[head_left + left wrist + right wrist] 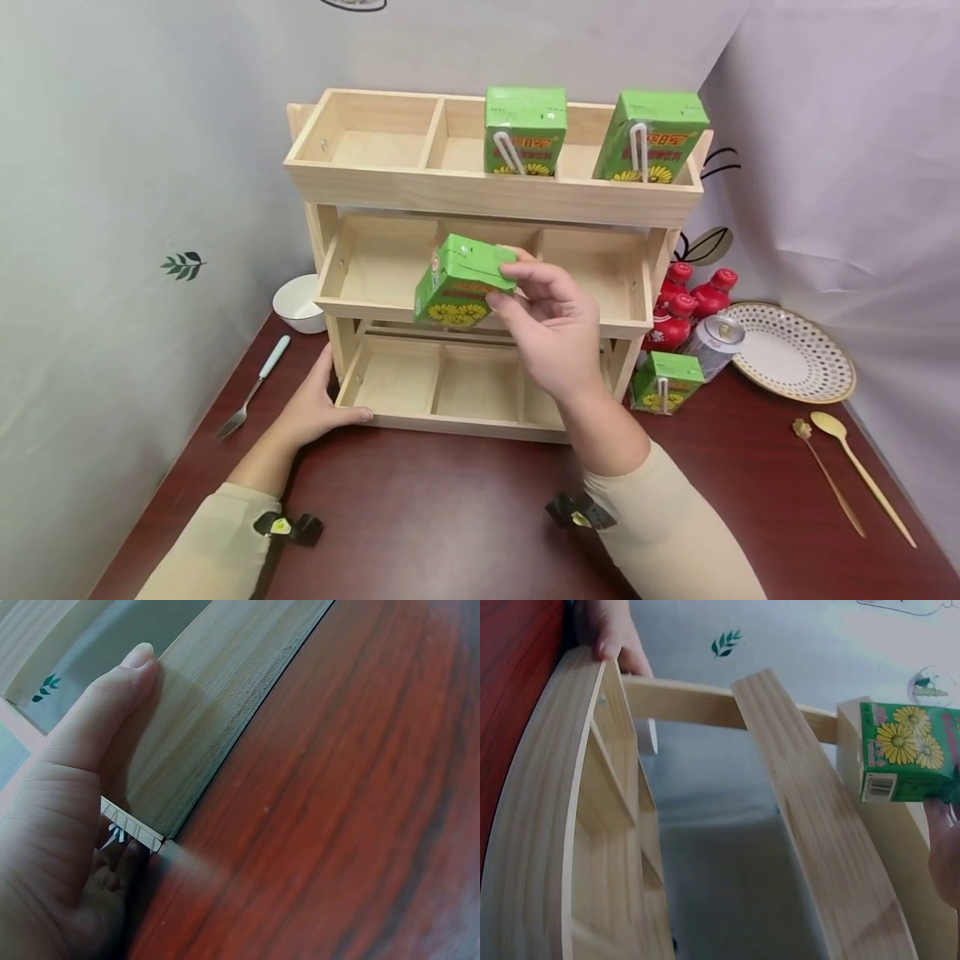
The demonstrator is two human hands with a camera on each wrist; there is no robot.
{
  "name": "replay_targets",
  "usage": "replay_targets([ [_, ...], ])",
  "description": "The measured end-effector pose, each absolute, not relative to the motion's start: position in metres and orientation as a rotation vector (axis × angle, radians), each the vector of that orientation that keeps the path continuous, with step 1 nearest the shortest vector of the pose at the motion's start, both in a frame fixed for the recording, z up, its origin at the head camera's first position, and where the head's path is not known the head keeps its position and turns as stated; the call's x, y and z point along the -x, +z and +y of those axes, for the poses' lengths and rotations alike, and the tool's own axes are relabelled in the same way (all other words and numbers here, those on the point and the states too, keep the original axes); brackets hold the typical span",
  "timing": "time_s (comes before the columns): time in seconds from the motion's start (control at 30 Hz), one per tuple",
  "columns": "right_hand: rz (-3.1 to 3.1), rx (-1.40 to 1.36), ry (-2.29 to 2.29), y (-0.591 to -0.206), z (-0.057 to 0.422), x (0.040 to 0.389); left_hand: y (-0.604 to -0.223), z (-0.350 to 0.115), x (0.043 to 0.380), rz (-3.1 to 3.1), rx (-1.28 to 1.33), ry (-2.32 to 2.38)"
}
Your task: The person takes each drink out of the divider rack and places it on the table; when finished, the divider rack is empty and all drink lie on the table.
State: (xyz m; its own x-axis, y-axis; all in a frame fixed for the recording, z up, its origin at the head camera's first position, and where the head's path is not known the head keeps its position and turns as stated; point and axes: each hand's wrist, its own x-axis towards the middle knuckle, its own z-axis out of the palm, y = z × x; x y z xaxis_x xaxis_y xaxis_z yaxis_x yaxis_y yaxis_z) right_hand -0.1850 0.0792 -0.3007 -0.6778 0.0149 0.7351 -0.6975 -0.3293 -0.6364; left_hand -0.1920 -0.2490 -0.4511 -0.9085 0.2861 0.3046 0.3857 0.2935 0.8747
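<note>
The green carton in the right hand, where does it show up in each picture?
Head: near the center, the green carton is in the right hand, before the middle tray.
Left wrist: not in it.
Right wrist: the green carton is at the right edge, slightly above mid-height.
Shared landmark: the left hand on the wooden shelf, at its bottom-left corner.

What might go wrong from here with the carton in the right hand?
The right hand pinches the carton by one side, so it may twist or slip. It could catch the front edge of the middle tray, which it overlaps in the head view. A bump might shift the rack if the left hand leaves its lower corner.
</note>
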Motion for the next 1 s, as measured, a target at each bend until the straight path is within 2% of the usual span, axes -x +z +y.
replay_targets([
  [0.47, -1.627, -0.839, 1.917, -0.317, 0.113, 0.144, -0.453, -0.250, 0.193, -2.453, 0.639, -1.683],
  [0.7, -1.705, -0.835, 1.884, -0.348, 0.155, 0.128, -0.455, -0.243, 0.194, -2.465, 0.648, -1.666],
  [1.0, -1.824, -0.587, 1.915, -0.383, 0.199, 0.120, -0.453, -0.250, 0.191, -2.471, 0.611, -1.685],
])
